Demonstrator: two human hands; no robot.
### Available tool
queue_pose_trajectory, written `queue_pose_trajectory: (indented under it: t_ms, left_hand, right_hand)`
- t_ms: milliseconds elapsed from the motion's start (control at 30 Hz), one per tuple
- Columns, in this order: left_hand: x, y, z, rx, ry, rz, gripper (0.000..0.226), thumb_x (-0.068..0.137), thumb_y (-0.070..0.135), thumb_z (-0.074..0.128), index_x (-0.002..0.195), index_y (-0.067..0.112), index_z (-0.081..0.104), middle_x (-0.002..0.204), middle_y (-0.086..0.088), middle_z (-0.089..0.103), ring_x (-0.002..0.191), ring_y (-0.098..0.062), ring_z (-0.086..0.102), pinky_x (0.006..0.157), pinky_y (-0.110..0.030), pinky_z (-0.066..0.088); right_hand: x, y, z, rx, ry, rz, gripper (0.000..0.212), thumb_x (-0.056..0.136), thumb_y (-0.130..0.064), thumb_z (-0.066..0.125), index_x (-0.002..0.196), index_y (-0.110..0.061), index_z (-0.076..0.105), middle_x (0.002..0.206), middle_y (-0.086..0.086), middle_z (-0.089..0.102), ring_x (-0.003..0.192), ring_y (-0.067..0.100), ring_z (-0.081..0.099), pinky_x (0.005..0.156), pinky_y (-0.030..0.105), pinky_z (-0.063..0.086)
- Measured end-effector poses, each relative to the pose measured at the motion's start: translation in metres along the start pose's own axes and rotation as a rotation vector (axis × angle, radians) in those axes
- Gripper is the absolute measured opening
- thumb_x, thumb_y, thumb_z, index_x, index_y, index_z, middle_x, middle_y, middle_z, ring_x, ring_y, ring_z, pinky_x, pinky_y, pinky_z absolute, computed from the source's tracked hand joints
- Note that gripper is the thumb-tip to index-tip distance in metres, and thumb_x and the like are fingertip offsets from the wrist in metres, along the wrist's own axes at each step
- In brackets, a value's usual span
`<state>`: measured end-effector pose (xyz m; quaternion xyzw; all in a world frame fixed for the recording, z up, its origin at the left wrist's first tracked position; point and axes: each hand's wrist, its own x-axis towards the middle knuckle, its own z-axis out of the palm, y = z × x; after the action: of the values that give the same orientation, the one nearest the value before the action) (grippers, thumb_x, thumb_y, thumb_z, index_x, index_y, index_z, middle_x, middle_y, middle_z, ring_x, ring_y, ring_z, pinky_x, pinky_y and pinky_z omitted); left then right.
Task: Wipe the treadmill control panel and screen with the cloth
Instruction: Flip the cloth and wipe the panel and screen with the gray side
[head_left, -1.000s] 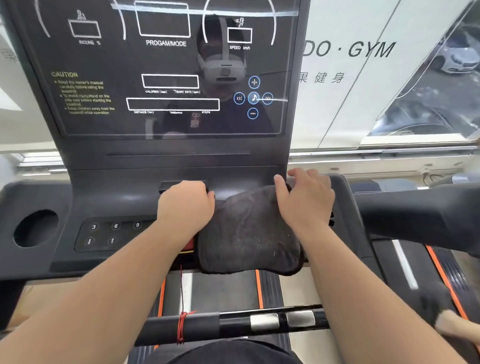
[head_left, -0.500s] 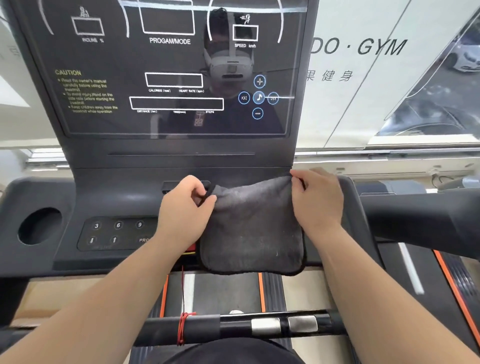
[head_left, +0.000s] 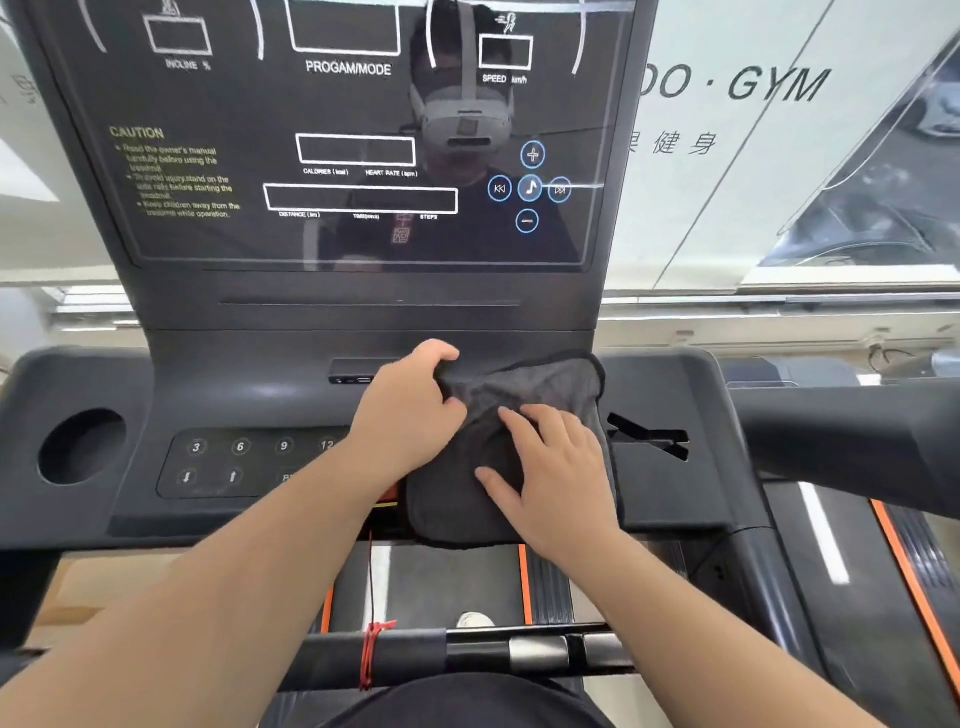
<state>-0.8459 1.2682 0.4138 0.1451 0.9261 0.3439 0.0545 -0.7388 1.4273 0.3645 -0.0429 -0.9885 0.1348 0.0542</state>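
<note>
A dark grey cloth (head_left: 561, 387) lies over the middle of the treadmill control panel (head_left: 249, 395), its lower edge hanging past the panel's front. My left hand (head_left: 410, 415) pinches the cloth's upper left corner and bunches it. My right hand (head_left: 556, 467) lies flat on the cloth with fingers spread, pressing it onto the panel. The dark glossy screen (head_left: 353, 156) rises above, showing white outlines, a yellow caution text and blue round buttons. The panel's middle buttons are hidden under the cloth and hands.
A round cup hole (head_left: 80, 447) sits at the panel's left, with number keys (head_left: 239, 447) beside it. A thick black handrail (head_left: 852, 431) reaches in from the right. A front bar (head_left: 493, 654) with a red cord (head_left: 371, 654) crosses below, above the belt.
My right hand let go of the cloth's upper right corner and moved down onto the cloth's middle, flat. My left hand kept its corner and bunched it.
</note>
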Motion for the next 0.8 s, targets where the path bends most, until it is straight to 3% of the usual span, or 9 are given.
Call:
queue_pose_trajectory:
  t_ms: [167,267,367,467,633,700,800]
  left_hand:
    - [0.014,0.008,0.000,0.217,0.007,0.130,0.016,0.075,0.016,0.064,0.089,0.019,0.070,0.065,0.017,0.052,0.080,-0.022,0.062,0.069,-0.029,0.040]
    - [0.006,0.005,-0.005,0.244,0.083,0.272,0.018,0.076,0.014,0.066,0.092,0.018,0.073,0.083,0.007,0.071,0.085,-0.023,0.066,0.074,-0.030,0.046]
    - [-0.005,-0.011,-0.010,0.270,0.077,0.404,0.029,0.075,0.013,0.065,0.103,0.014,0.075,0.098,-0.002,0.074,0.091,-0.026,0.068,0.083,-0.038,0.054]
    - [-0.016,-0.037,-0.017,0.283,0.134,0.314,0.039,0.074,0.013,0.066,0.112,0.013,0.070,0.107,-0.005,0.067,0.097,-0.028,0.062,0.085,-0.041,0.050]
    - [-0.038,-0.076,-0.037,0.352,0.226,0.082,0.037,0.077,0.030,0.065,0.110,0.014,0.067,0.111,-0.006,0.065,0.101,-0.030,0.059,0.088,-0.039,0.043]
    - [-0.045,-0.089,-0.042,0.378,0.252,0.034,0.039,0.078,0.035,0.063,0.111,0.013,0.067,0.113,-0.007,0.063,0.102,-0.032,0.058,0.090,-0.042,0.042]
    - [-0.056,-0.107,-0.045,0.400,0.285,-0.012,0.044,0.080,0.042,0.056,0.111,0.012,0.066,0.115,-0.009,0.062,0.105,-0.035,0.057,0.092,-0.044,0.041]
  right_hand:
    - [-0.002,0.010,-0.005,-0.012,0.071,0.009,0.073,0.080,-0.065,0.067,0.134,-0.016,0.064,0.119,0.006,0.060,0.111,0.031,0.056,0.098,0.048,0.050]
    - [0.000,0.006,0.001,-0.030,0.007,0.015,0.088,0.078,-0.060,0.075,0.148,-0.011,0.051,0.148,0.021,0.052,0.138,0.046,0.047,0.115,0.061,0.040]
    - [0.005,-0.007,0.007,-0.059,-0.143,0.064,0.099,0.088,-0.069,0.041,0.163,-0.011,0.013,0.168,0.030,0.011,0.153,0.056,0.008,0.124,0.065,0.010]
    - [0.022,-0.007,0.009,-0.098,-0.139,0.157,0.105,0.088,-0.082,0.013,0.164,-0.011,-0.002,0.167,0.033,-0.005,0.154,0.055,-0.006,0.124,0.065,0.000]
    - [0.071,-0.012,0.011,-0.099,-0.040,0.262,0.118,0.084,-0.093,0.019,0.161,-0.010,-0.014,0.161,0.040,-0.020,0.150,0.059,-0.016,0.123,0.068,-0.005]
    - [0.078,-0.024,0.016,-0.116,-0.035,0.188,0.121,0.082,-0.094,0.024,0.162,-0.010,-0.013,0.161,0.041,-0.020,0.150,0.060,-0.016,0.121,0.066,-0.007]
    - [0.066,-0.033,0.021,-0.180,-0.096,-0.077,0.104,0.089,-0.086,0.025,0.165,-0.019,0.001,0.166,0.033,-0.010,0.153,0.056,-0.010,0.123,0.066,-0.001]
